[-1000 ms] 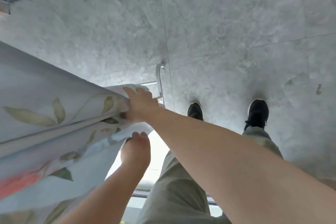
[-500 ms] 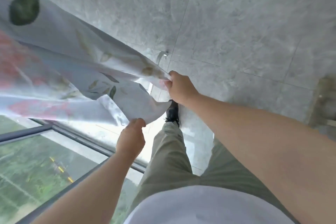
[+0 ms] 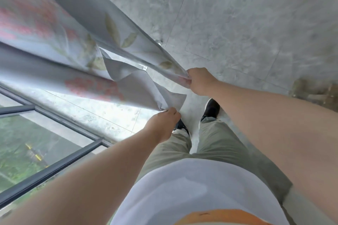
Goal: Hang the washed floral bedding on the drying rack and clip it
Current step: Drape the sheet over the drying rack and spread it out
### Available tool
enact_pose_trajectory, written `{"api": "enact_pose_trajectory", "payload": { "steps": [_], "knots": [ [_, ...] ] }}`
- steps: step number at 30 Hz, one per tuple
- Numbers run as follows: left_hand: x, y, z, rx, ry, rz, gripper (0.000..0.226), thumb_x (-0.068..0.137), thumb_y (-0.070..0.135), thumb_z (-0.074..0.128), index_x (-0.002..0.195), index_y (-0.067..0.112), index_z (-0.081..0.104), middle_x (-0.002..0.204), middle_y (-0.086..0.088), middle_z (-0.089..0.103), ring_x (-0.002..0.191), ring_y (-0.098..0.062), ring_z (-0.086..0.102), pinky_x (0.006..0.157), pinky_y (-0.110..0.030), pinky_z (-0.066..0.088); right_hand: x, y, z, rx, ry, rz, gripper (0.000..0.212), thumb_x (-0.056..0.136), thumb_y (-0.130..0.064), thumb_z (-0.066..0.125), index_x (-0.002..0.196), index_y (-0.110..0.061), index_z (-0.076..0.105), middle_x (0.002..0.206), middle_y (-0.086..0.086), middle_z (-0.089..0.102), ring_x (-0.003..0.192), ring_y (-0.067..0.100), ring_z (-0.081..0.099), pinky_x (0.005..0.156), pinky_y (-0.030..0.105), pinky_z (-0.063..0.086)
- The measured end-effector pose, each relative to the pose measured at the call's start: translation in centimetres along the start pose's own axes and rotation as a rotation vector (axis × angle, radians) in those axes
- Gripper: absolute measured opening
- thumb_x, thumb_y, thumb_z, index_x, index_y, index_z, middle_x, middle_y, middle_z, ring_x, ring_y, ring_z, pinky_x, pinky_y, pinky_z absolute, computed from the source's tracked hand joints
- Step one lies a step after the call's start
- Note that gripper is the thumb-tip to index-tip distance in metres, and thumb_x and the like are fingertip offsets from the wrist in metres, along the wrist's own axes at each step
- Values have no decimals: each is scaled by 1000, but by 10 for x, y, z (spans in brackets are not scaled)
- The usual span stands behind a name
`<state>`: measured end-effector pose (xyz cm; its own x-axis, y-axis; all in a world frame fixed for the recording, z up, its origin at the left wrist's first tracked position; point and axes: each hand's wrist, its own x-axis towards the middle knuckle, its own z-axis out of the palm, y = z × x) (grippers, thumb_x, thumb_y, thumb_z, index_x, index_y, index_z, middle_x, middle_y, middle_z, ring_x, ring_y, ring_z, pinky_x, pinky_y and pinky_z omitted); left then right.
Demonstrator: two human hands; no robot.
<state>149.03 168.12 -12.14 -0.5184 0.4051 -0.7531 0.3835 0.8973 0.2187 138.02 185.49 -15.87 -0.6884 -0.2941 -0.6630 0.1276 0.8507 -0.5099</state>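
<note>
Blue-grey bedding (image 3: 76,29) has been drawn tauter since a second ago, right hand (image 3: 200,81) fingers gripping its top edge, left hand (image 3: 163,124) pinching the lower corner; clipping likely still awaits.

The bedding (image 3: 76,29) is pale blue-grey with pink blossoms and olive leaves (one leaf dark green), above a mottled grey tiled floor (image 3: 237,23), khaki trousers (image 3: 215,142) and black shoes (image 3: 211,108).

Home, likely a glazed balcony or laundry spot in an upper-floor flat. Evidence: grey marble-look floor tiles (image 3: 228,23), a dark-framed window (image 3: 54,168) running down to floor level, greenery (image 3: 16,139) seen from well above through the glass, and floral bedding (image 3: 54,33) hung as household laundry.
</note>
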Motion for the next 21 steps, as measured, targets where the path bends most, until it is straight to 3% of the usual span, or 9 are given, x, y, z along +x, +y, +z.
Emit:
{"api": "enact_pose_trajectory", "payload": {
  "steps": [3, 11, 16, 18, 21],
  "knots": [
    [3, -4, 1, -30, -31, 7, 44, 82, -9, 50, 122, 11, 51, 126, -5, 46, 101, -30, 61, 65, -34, 38, -2, 4, 1, 41, -2, 19, 43, 99, -43, 50, 104, -2, 61, 95, 12, 63, 85, 31, 60, 71, 36, 48],
    [5, -1, 8, -28, -58, -14, 41, 80, -9, 51, 115, 11, 52, 122, -7, 46, 100, -32, 61, 71, -41, 52, -20, 4, 8, -14, 0, 20, 17, 97, -17, 53, 104, -5, 61, 99, 14, 66, 91, 34, 64, 75, 41, 55],
    [6, 8, 5, 62, -193, -114, 55, 80, 0, 60, 133, 9, 46, 142, -16, 37, 121, -35, 53, 88, -38, 51, -29, 1, -2, -47, -81, -14, 24, 102, -24, 47, 103, -3, 59, 101, 15, 65, 88, 34, 61, 65, 32, 41],
    [-1, 22, -2, 15, -194, -238, 55, 83, 4, 60, 136, 10, 43, 148, -15, 31, 121, -36, 53, 90, -41, 52, -38, -3, -10, -65, -181, -45, 25, 103, -29, 46, 111, -8, 57, 108, 10, 63, 96, 31, 60, 72, 33, 45],
    [-9, 39, -33, -176, -88, -408, 49, 91, 9, 53, 139, 15, 41, 146, -7, 33, 117, -32, 58, 92, -46, 54, -50, -15, -47, -64, -232, -125, 41, 103, -31, 47, 140, -14, 51, 137, 10, 58, 123, 29, 56, 100, 37, 47]
  ]
}}
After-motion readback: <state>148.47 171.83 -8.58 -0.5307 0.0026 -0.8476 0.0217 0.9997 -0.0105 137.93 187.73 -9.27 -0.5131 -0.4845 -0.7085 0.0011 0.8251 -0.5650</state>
